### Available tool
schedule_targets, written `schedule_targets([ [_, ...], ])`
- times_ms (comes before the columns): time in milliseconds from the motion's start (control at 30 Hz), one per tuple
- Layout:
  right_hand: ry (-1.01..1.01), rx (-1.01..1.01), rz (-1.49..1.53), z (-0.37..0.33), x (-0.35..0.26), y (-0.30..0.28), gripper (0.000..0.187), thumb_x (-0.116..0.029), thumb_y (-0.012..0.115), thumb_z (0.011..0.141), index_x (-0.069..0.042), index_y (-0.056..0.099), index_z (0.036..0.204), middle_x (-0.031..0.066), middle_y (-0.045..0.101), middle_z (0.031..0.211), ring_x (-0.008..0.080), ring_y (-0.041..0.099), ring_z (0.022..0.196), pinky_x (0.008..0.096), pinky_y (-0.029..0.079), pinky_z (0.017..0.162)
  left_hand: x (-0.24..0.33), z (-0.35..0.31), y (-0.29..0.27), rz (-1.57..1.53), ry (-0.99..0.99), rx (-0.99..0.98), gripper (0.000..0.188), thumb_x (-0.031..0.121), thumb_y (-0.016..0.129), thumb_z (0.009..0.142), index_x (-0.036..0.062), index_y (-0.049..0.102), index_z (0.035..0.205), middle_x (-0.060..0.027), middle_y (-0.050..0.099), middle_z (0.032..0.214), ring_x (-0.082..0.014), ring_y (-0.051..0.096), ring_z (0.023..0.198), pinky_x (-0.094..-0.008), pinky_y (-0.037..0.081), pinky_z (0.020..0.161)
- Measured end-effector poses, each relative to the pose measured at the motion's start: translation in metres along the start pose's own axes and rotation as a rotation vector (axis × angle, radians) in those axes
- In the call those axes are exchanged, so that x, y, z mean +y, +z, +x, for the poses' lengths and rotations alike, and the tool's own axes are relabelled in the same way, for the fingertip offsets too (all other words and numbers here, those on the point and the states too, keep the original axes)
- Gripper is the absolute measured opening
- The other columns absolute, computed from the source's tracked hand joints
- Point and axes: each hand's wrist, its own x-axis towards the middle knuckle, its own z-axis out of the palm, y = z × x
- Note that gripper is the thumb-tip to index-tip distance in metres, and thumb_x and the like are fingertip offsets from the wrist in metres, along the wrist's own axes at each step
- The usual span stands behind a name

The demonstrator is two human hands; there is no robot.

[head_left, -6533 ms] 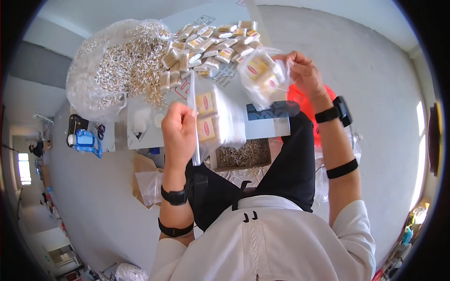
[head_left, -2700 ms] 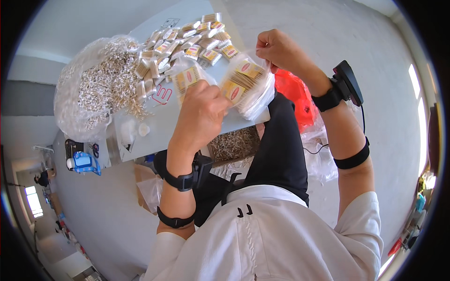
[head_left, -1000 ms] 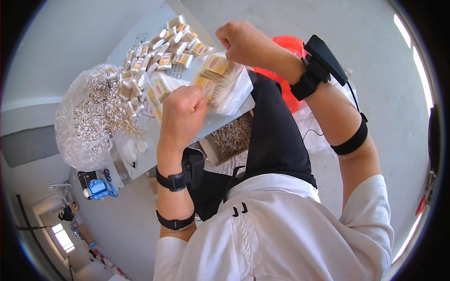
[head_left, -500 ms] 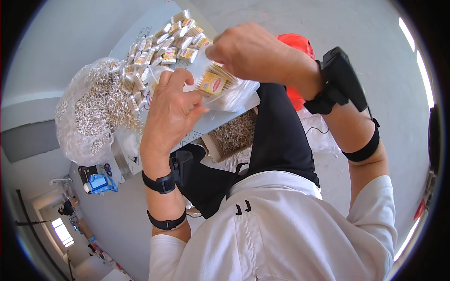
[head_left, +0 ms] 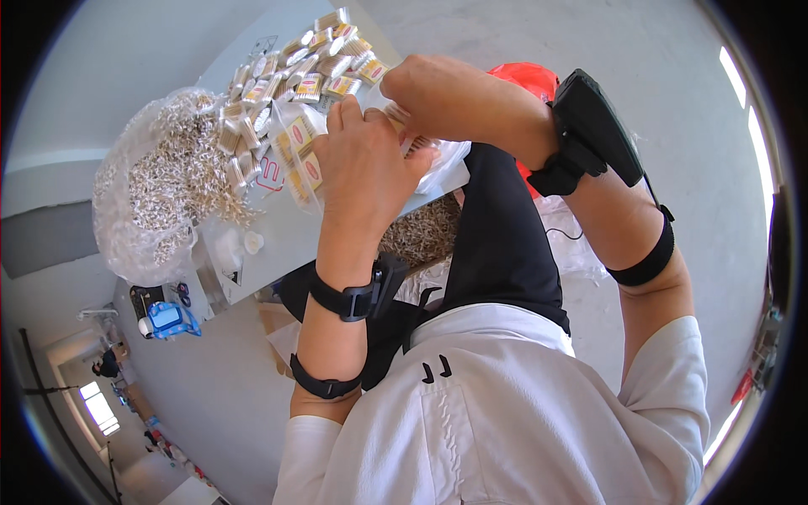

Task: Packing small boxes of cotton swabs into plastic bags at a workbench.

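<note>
My left hand (head_left: 364,160) is bent over clear plastic, its thumb against bundled cotton swabs (head_left: 414,146) that show between the two hands. Beside its outer edge, a clear plastic bag (head_left: 299,156) bulges with yellow-labelled packs of cotton swabs. My right hand (head_left: 429,93) curls close by, fingers closed on clear plastic; its fingertips are partly hidden. Beyond the hands, a pile of labelled cotton swab packs (head_left: 309,86) is spread over the table (head_left: 278,244). Which plastic belongs to which bag cannot be made out between the hands.
A large clear bag (head_left: 126,244) of loose cotton swabs spills onto the table's left side. Below the table edge sit more loose swabs (head_left: 421,231). A red plastic bag (head_left: 526,77) lies beyond my right forearm. A blue package (head_left: 171,320) is at the lower left.
My left hand has moved right, up against my right hand. The bag with labelled packs now shows left of it, and the labelled bundle between my hands is mostly covered.
</note>
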Motion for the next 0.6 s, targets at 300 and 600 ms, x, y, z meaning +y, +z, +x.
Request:
schedule_targets([
  [300, -0.003, 0.025, -0.176, 0.001, 0.002, 0.017, 0.014, -0.012, 0.067, 0.079, 0.002, 0.066, 0.081, 0.0195, 0.066, 0.082, 0.0366, 0.065, 0.078, 0.0414, 0.053, 0.07, -0.008, 0.004, -0.011, -0.142, -0.043, -0.13, 0.041, 0.025, 0.082, 0.065, -0.0045, 0.064, 0.088, -0.0174, 0.061, 0.102, -0.0344, 0.062, 0.097, -0.0413, 0.051, 0.082],
  [600, 0.068, -0.079, 0.033, 0.004, 0.002, 0.005, 0.023, -0.02, 0.075, 0.075, 0.0, 0.069, 0.086, 0.0178, 0.067, 0.081, 0.0372, 0.066, 0.078, 0.0422, 0.052, 0.069, -0.02, -0.006, -0.011, -0.414, -0.06, -0.087, 0.052, 0.019, 0.086, 0.063, -0.0109, 0.061, 0.098, -0.021, 0.055, 0.113, -0.0374, 0.062, 0.097, -0.0411, 0.05, 0.085],
])
